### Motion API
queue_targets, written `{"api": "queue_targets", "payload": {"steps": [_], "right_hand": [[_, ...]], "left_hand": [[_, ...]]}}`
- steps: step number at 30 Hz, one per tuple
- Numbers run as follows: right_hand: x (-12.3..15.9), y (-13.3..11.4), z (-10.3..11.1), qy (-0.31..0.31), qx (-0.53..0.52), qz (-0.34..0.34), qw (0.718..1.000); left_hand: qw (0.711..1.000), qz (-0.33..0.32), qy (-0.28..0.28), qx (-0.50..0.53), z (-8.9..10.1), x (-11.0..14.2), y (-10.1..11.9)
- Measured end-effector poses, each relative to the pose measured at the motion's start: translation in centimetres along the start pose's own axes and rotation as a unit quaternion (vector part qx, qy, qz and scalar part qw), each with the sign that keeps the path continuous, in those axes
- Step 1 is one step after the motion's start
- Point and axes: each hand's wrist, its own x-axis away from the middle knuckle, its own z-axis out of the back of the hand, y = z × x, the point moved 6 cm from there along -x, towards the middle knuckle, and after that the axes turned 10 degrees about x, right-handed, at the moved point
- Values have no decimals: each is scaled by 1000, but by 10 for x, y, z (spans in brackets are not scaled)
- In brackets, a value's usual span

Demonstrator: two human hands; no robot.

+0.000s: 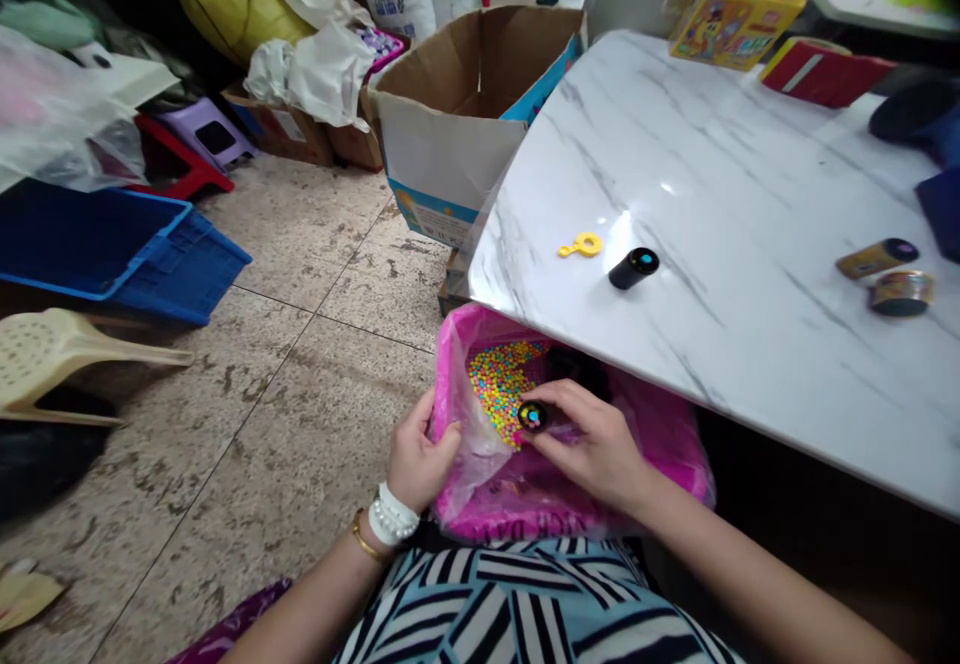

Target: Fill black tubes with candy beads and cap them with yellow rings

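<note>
A pink basket [694, 444] lined with clear plastic rests on my lap, partly under the table's edge. Many small multicoloured balls [499, 384] lie in its left part, and something black beside them is partly hidden. My left hand [422, 452] is closed on the basket's left rim and its plastic liner. Above the balls, my right hand [592, 441] pinches a small black cylindrical container [533, 416], with a few coloured balls visible in its opening. On the table, a similar black container [634, 268] stands near a yellow ring-shaped piece with a handle [581, 245].
The white marbled table [712, 194] fills the right side. On it are a yellow box [735, 22], a red box [823, 71] and two small containers [877, 257]. A large cardboard box [442, 159] stands beyond its corner. Blue crates [172, 264] and a cream stool [67, 349] are left.
</note>
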Motion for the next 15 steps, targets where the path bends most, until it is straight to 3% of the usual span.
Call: {"api": "queue_targets", "payload": {"steps": [2,4,6,9,11,15], "right_hand": [[6,6,8,34,-10,-1,999],[8,18,4,23,20,-38,999],[7,31,-9,-40,97,-104,989],[1,44,-29,-146,232,-190,943],[-7,45,-36,-173,270,-216,922],[-16,38,-36,-121,239,-184,946]], "left_hand": [[1000,2,-4,3,-1,-5,-3],[1000,-2,-7,1,-3,-5,-1],[1000,-21,-8,-8,-5,0,8],[997,-61,-7,-44,-9,12,24],[995,-83,-8,-61,-10,19,31],[994,-90,-1,-57,-8,23,31]]}}
